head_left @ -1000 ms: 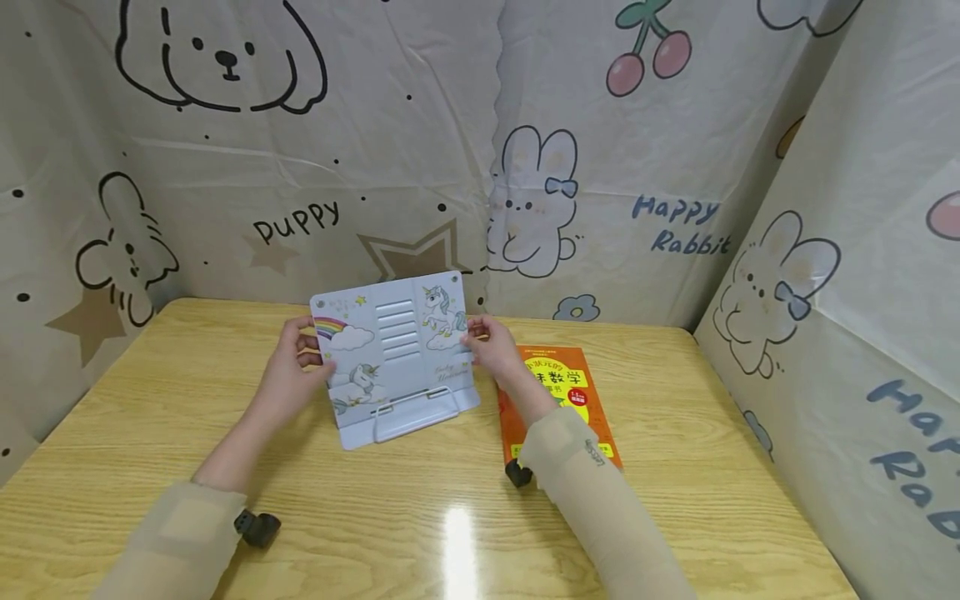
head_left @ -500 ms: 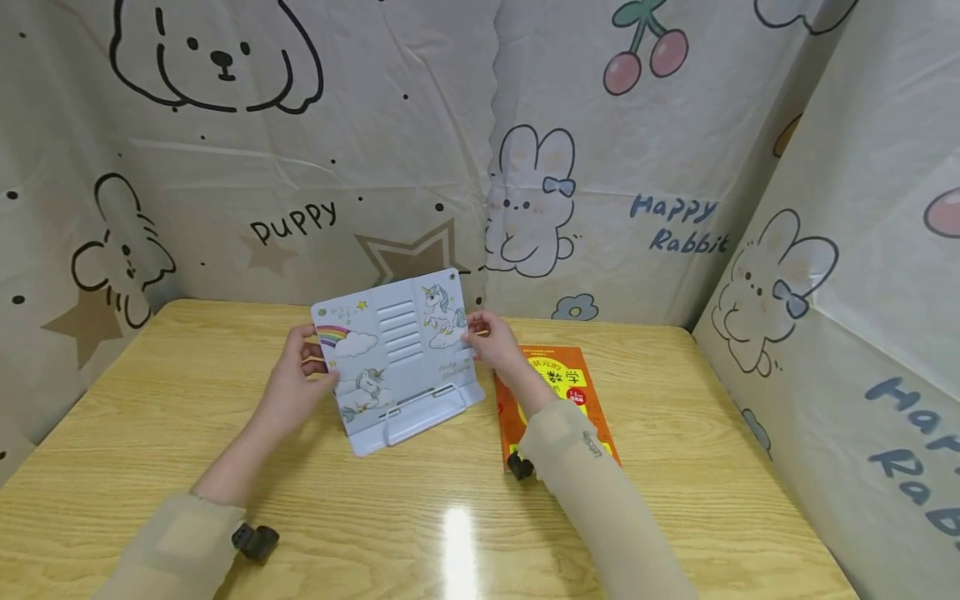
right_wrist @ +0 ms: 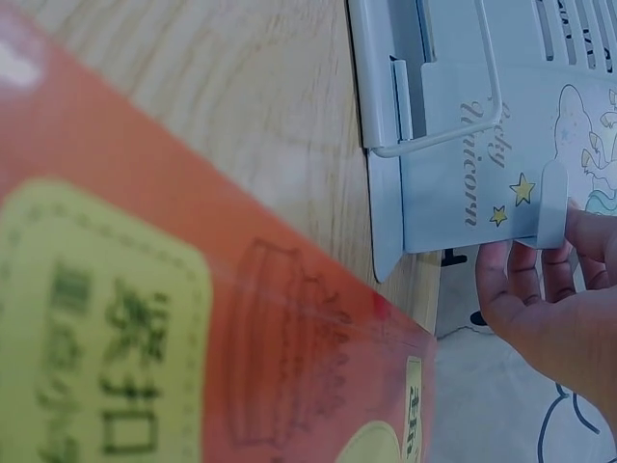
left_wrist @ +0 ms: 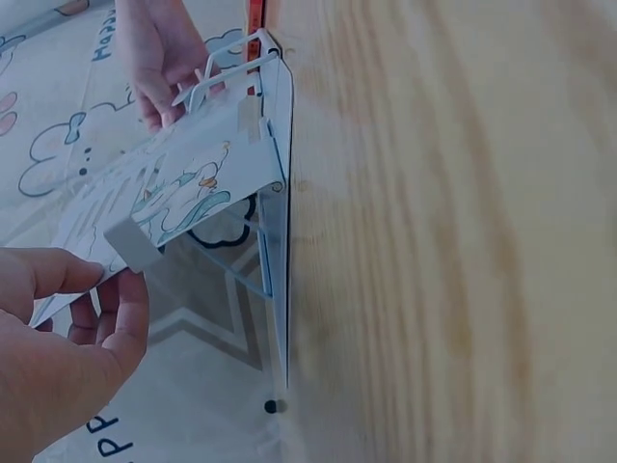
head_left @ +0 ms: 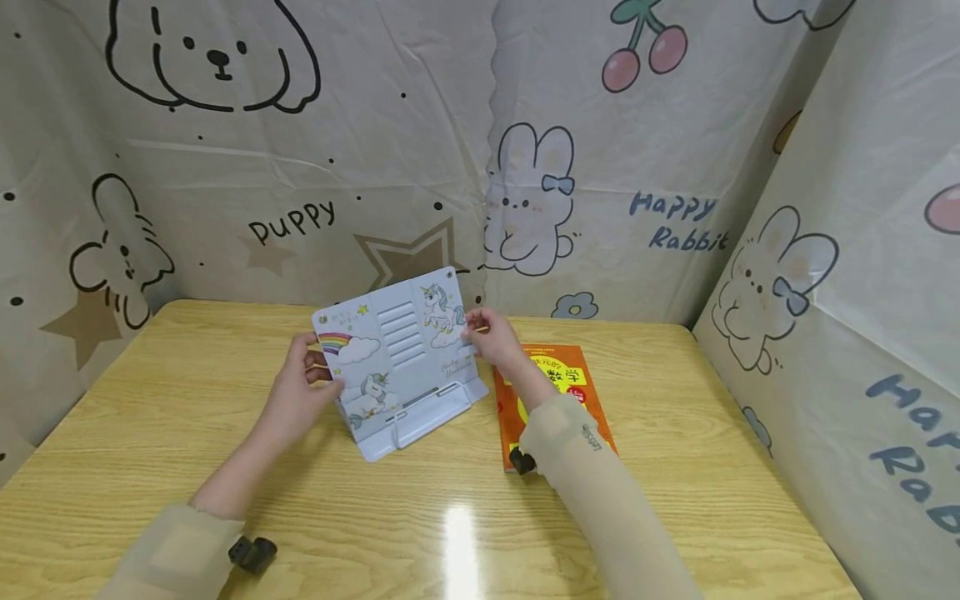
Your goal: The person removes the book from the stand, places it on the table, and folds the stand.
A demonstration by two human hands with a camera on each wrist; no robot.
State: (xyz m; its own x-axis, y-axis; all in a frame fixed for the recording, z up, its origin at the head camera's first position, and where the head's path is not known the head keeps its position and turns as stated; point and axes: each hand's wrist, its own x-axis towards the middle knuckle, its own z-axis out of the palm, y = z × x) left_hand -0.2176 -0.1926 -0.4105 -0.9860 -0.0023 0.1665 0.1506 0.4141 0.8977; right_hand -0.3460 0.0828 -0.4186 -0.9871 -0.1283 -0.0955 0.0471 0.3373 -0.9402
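Note:
A pale blue-white book stand [head_left: 401, 358] with unicorn, rainbow and cloud prints stands on the table, its slotted panel tilted back from a flat base. A wire page holder [head_left: 433, 415] crosses its front ledge. My left hand [head_left: 296, 387] pinches the panel's left edge; the left wrist view shows thumb [left_wrist: 67, 272] on the front and fingers behind, beside a small folded-out tab [left_wrist: 132, 245]. At the opposite edge my right hand [head_left: 495, 340] pinches the panel by another tab [right_wrist: 553, 205]. Behind the panel, thin support wires [left_wrist: 236, 265] show in the left wrist view.
An orange book [head_left: 596, 408] with yellow labels lies on the table right of the stand, partly under my right forearm. The wooden table [head_left: 360, 533] backs onto a printed cloth [head_left: 420, 158], which also hangs at both sides.
The stand has turned anticlockwise in the head view: its left side has come nearer me, its lower left corner shifting right. My left hand has followed that edge slightly; both hands keep their hold.

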